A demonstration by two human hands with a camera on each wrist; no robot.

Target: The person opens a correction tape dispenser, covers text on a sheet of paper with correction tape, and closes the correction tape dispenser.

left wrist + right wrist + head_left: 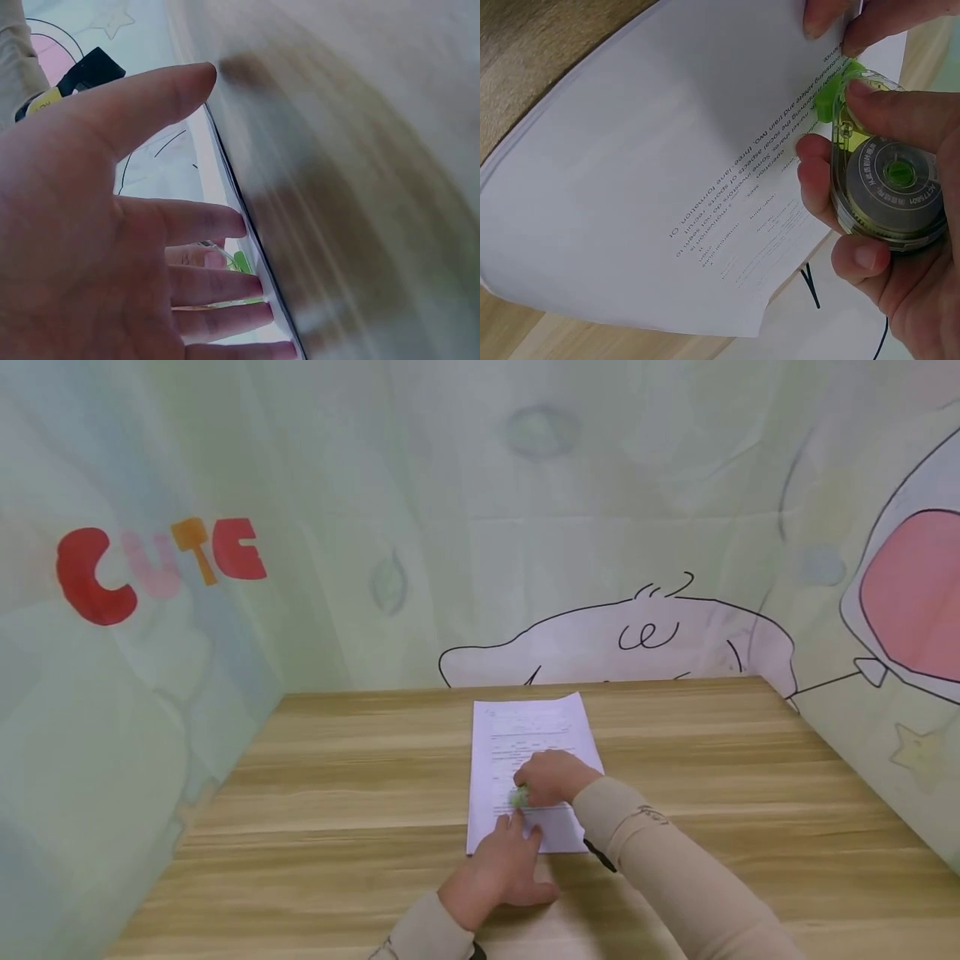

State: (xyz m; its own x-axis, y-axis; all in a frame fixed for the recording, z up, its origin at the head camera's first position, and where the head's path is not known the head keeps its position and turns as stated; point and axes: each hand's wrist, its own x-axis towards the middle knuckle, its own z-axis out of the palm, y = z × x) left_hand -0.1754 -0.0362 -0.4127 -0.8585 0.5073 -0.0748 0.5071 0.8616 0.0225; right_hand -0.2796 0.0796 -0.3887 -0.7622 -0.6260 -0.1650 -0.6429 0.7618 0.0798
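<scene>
A stack of printed paper [525, 720] lies on the wooden table, its top sheet covered with lines of text. My right hand [553, 778] grips a clear and green correction tape [892, 191] between thumb and fingers. Its green tip [829, 97] is right at a line of text in the right wrist view. Below it, my left hand [512, 864] lies with spread, straight fingers, the fingertips resting on the lower part of the sheet. The left thumb points out to the side, over the table in the head view.
The wooden table [337, 777] reaches back to a printed cloth [337, 568] with cartoon drawings and coloured letters. Cloth walls also stand at the left and right sides. The paper's far right corner lifts slightly. A dark band sits at each wrist.
</scene>
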